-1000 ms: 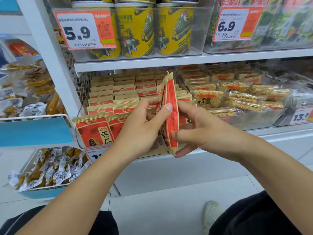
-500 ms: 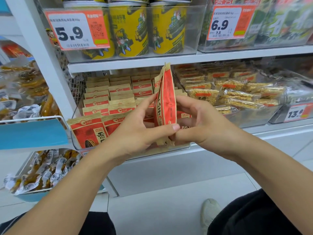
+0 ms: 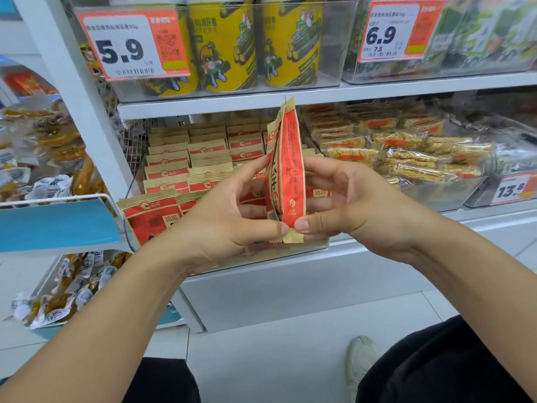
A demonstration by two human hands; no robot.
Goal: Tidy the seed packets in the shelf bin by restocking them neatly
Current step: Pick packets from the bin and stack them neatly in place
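— Shoe [image 3: 361, 357] lowest in view, on pale floor, between two dark trouser legs. What do the hands hold?

— Both grip a small stack of red seed packets [image 3: 286, 170], stood on edge and upright. The left hand [image 3: 223, 219] pinches the stack's lower left side, thumb tip at the bottom seam, fingers curled behind. The right hand [image 3: 348, 205] pinches the lower right side the same way; the two thumb tips nearly meet at the bottom.

— And where is the stack?

— Raised just in front of the clear bin [image 3: 133, 181] on the lower shelf. Rows of matching packets [image 3: 171, 173] stand inside it, and one packet [image 3: 149, 216] leans at the front left corner.

— Beside the bin?

— To the right, another clear bin of cereal bars [image 3: 406, 158], with a 13.8 tag [image 3: 513, 190]. On the shelf above, yellow cans [image 3: 222, 45] behind a 5.9 tag [image 3: 130, 45], and a 6.9 tag [image 3: 392, 33] further right.
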